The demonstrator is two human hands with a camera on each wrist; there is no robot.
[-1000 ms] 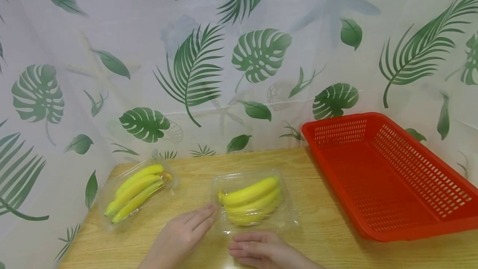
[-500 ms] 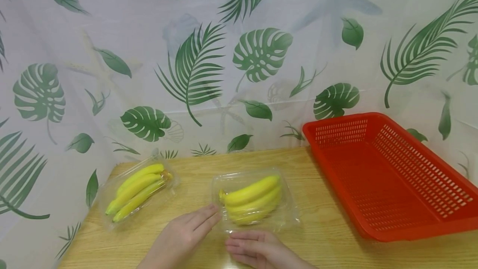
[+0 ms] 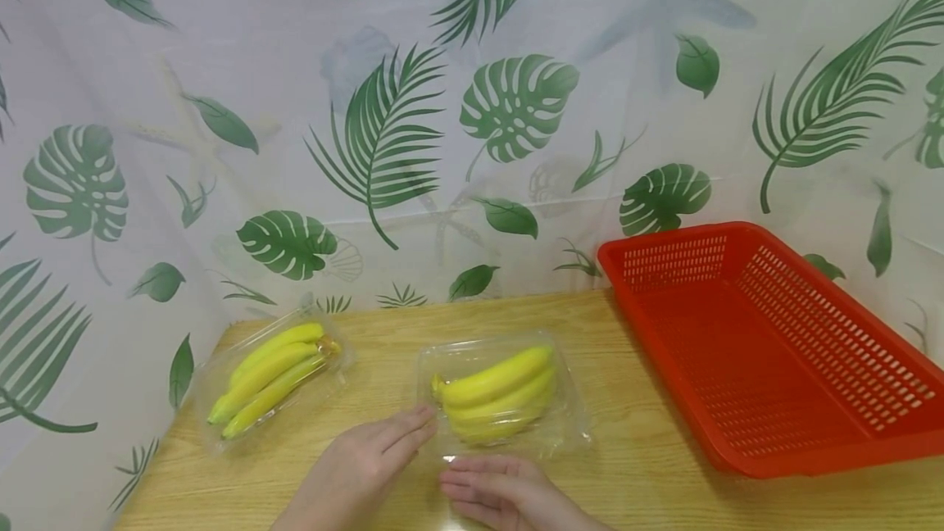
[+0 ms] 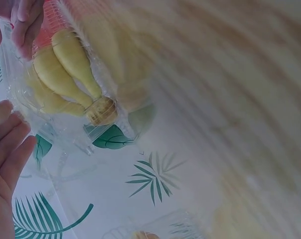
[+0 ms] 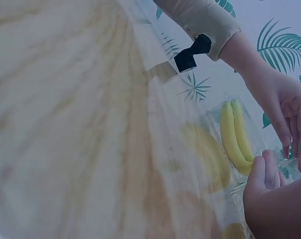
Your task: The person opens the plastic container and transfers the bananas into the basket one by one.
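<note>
A clear plastic box (image 3: 571, 424) holding a bunch of yellow bananas (image 3: 497, 392) lies in the middle of the wooden table. At its near left corner is my left hand (image 3: 369, 453), fingers extended and close together, fingertips right by the box wall. My right hand (image 3: 505, 490) lies along the front edge of the box, palm turned left and fingers loosely straight. Neither hand grips anything. In the left wrist view the banana stem (image 4: 101, 110) faces my left hand (image 4: 8, 154). The right wrist view shows both hands close to each other.
Another clear box (image 3: 210, 433) with bananas (image 3: 269, 379) sits at the table's left side. A large red perforated basket (image 3: 664, 355) stands at the right. Behind the table (image 3: 383, 326) hangs a white leaf-patterned sheet (image 3: 516, 269).
My right hand has slid slightly left along the front of the box. The left hand, both boxes and the basket stay where they were.
</note>
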